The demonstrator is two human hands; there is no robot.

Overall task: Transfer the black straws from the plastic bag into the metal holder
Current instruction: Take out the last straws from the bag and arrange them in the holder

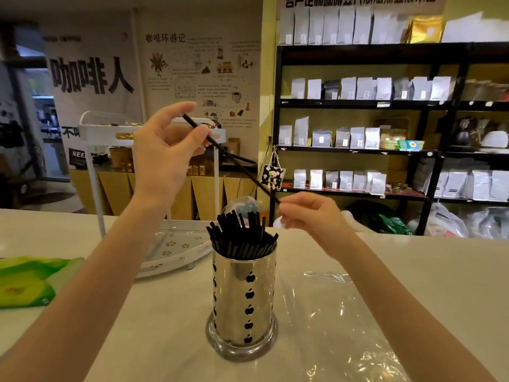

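Observation:
A shiny metal holder (243, 296) with black apple-shaped cut-outs stands upright on the white counter, in the middle. Several black straws (241, 234) stick out of its top. One black straw (234, 158) is held slanted in the air above the holder. My left hand (168, 150) pinches its upper end between thumb and fingers. My right hand (311, 216) pinches its lower end, just right of the holder's top. A flat clear plastic bag (336, 321) lies on the counter to the right of the holder, under my right forearm.
A white two-tier rack (176, 246) stands behind the holder on the left. A green packet (27, 282) lies at the counter's left edge. Dark shelves (385, 103) with silver pouches fill the back right. A crumpled clear wrapper (242, 204) sits behind the straws.

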